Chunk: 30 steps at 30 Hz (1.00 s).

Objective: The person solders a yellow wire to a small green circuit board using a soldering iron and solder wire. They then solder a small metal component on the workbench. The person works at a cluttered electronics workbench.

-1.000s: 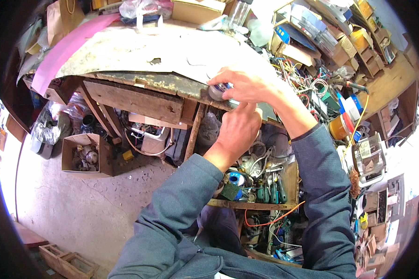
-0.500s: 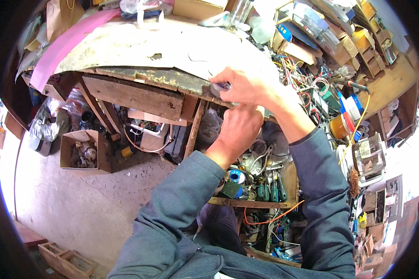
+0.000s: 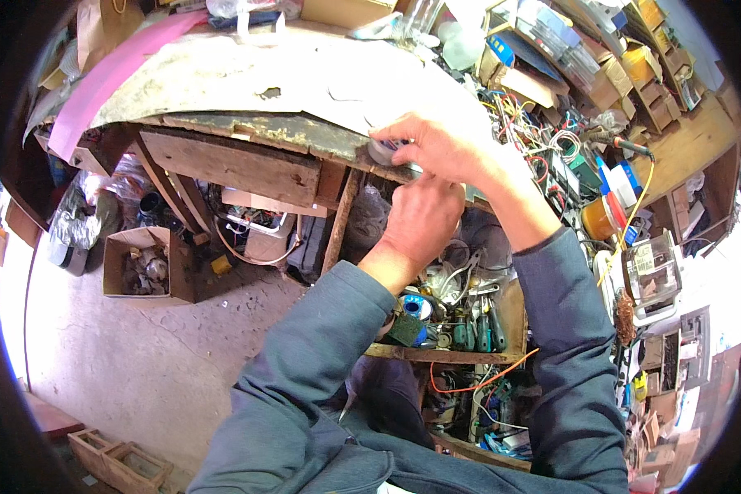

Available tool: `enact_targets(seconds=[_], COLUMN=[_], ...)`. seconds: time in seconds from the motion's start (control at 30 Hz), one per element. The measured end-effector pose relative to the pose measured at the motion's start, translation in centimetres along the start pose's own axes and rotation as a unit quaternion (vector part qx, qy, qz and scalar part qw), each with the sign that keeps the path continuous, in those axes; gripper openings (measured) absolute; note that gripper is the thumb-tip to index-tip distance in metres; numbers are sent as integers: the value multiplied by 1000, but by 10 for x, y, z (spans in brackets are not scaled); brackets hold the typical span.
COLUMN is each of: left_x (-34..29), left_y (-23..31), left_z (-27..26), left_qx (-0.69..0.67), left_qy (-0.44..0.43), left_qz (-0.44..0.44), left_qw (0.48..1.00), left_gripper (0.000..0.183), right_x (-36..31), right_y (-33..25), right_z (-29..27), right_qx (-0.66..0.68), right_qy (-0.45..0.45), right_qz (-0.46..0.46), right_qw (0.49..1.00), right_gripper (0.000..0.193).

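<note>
At the bench's front edge, my right hand [image 3: 440, 148] curls its thumb and index finger around a small round, clear-looking thing [image 3: 380, 151] with darker bits showing in it. Its exact kind I cannot make out. Just below, my left hand [image 3: 424, 216] is closed in a fist close against my right hand, its back toward me. Its fingertips and whatever they grip are hidden. Both hands are over an open drawer [image 3: 436, 356] holding green-handled screwdrivers [image 3: 483, 333], a blue spool [image 3: 417, 309] and other loose tools.
A pale sheet [image 3: 222, 78] covers the workbench, with a pink strip [image 3: 111, 74] at left. Tangled wires [image 3: 543, 132] and a soldering iron [image 3: 631, 148] lie to the right. A cardboard box [image 3: 144, 263] stands on the floor, and an orange wire [image 3: 486, 383] hangs below the drawer.
The view has shifted slightly. My right thumb and index finger have moved a little on the round thing, and more of it shows. My left hand stays closed beneath.
</note>
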State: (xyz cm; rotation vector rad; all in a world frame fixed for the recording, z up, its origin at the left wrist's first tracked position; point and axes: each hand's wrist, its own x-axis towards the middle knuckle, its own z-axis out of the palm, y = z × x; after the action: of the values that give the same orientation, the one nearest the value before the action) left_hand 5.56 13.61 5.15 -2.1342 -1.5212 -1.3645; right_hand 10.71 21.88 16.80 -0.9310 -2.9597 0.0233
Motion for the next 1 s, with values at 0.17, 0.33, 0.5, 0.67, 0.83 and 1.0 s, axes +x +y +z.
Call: enact_targets(seconds=[0.17,0.33,0.5,0.67,0.83,1.0], left_x=[1,1,5,6,2,6], left_y=[0,-1,0,1,-4,1], left_z=[4,12,5,1,0,4], left_qx=[-15,7,13,4,15,18], left_qy=[34,36,46,40,31,43], left_qz=[1,-32,-4,-6,-14,-2], left_qw=[999,999,999,999,999,999], left_gripper=[4,9,11,11,13,14], right_x=[8,11,22,13,-27,-110], right_y=[13,33,62,77,60,21], right_z=[6,19,-16,14,11,51], right_qx=[81,171,100,-36,93,167], right_qy=[-31,29,174,194,331,490], right_qz=[16,-49,99,104,100,156], right_qw=[996,984,975,975,934,841], right_gripper=[46,52,46,39,29,20])
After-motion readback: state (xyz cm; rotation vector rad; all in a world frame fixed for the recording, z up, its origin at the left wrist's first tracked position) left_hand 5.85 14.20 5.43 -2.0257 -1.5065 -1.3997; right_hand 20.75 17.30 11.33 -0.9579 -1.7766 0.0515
